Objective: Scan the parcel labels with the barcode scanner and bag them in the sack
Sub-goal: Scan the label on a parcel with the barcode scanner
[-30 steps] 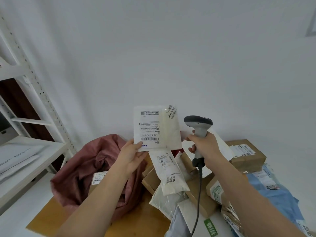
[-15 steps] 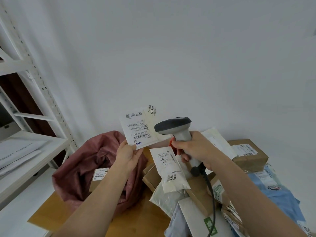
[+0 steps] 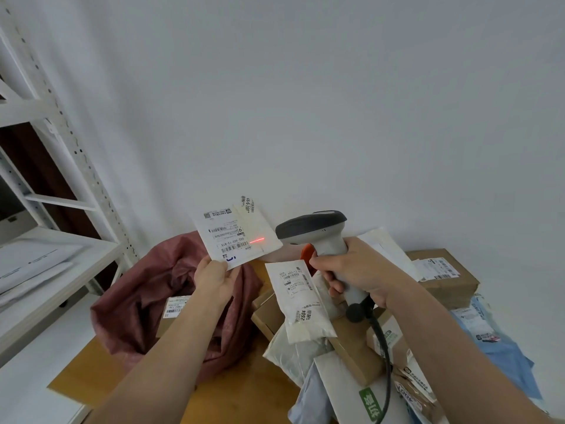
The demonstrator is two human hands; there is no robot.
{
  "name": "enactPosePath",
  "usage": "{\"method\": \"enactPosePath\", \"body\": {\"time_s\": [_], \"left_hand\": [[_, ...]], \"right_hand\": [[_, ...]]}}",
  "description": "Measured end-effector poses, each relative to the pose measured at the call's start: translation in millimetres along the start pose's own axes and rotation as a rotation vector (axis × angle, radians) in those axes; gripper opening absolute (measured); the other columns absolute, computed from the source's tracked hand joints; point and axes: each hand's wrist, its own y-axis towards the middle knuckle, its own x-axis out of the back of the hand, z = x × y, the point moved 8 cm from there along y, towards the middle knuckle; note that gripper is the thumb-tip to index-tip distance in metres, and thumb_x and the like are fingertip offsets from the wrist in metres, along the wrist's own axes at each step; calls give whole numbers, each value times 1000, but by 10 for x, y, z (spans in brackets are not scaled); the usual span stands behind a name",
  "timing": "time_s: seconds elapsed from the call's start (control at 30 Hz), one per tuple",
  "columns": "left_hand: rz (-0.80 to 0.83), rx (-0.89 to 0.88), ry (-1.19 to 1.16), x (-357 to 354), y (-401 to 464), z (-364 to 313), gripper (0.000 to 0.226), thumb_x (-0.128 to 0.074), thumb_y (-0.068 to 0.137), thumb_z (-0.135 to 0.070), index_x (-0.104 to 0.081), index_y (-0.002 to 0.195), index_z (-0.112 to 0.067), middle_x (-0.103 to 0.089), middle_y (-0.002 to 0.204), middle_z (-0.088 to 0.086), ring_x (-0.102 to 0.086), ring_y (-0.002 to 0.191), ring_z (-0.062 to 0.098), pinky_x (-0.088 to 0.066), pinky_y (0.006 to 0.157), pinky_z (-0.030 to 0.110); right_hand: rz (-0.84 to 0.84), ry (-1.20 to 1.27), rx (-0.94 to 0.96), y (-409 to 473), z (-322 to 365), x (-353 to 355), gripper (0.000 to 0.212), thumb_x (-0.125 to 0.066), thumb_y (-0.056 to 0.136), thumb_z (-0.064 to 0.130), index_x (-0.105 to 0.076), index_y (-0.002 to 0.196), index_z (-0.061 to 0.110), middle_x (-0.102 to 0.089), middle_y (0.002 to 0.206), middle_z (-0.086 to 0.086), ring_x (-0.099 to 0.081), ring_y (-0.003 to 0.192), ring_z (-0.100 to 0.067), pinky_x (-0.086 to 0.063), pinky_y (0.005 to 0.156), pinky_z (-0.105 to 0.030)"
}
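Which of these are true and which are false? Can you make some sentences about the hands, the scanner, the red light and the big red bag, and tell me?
1. The right hand grips the barcode scanner. True.
2. The left hand holds a brown box. False: it pinches a flat white parcel by its lower edge.
3. A red light line shows on the white parcel. True.
4. The red line lies right across the big barcode. False: it sits just to the right of the barcode, on the parcel's plain part.
5. The red sack is empty. False: a labelled parcel lies inside it.
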Motion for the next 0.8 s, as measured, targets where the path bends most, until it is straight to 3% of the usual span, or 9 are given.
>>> {"method": "enactPosePath", "body": {"time_s": [0.13,0.27,0.4,0.53,0.6,0.67,0.8], "left_hand": [[-46,-13,-19,97,-10,5,50,-23,91,23,-49,127,-1,-56,134,21,-54,124,37,-45,103,50],[-90,-15,4,193,-23,4,57,-22,91,23,-45,137,1,-56,136,19,-54,125,36,-44,105,49],[-215,-86,-5,365,-73,-54,55,-24,90,23,-47,135,3,-57,134,20,-56,122,37,-45,103,52],[-448,-216,-16,739,-125,-177,43,-33,92,14,-54,127,-1,-62,126,17,-65,104,31,-54,93,44],[-551,-243,-7,928,-142,-219,38,-38,93,11,-57,121,-5,-64,122,15,-66,90,26,-57,79,37],[-626,-226,-1,1131,-102,-248,38,-40,93,9,-57,125,-2,-64,123,15,-65,95,29,-54,72,33],[-656,-133,45,1394,126,-326,39,-41,100,-3,-49,138,-3,-54,137,17,-58,116,33,-43,76,31]], "right_hand": [[26,19,-6,4,-26,13,37,-65,91,21,-55,57,12,-54,45,0,-49,43,-11,-50,53,-20],[70,40,-9,18,-57,31,34,-66,91,20,-56,59,10,-54,47,-3,-49,42,-12,-50,51,-20],[97,60,11,85,-72,27,30,-68,90,23,-59,64,11,-57,50,-1,-51,44,-13,-51,57,-25],[114,164,27,213,-94,-16,19,-69,89,20,-68,91,1,-57,59,-4,-48,44,-11,-51,51,-25],[121,152,24,280,-113,-71,16,-69,90,22,-65,84,8,-58,57,-2,-49,43,-11,-51,51,-23],[127,107,16,365,-139,-173,23,-68,91,26,-59,74,13,-58,53,0,-51,43,-11,-51,51,-23],[123,168,14,532,-146,-353,17,-69,90,21,-62,77,11,-56,57,-3,-47,42,-11,-50,51,-26]]}}
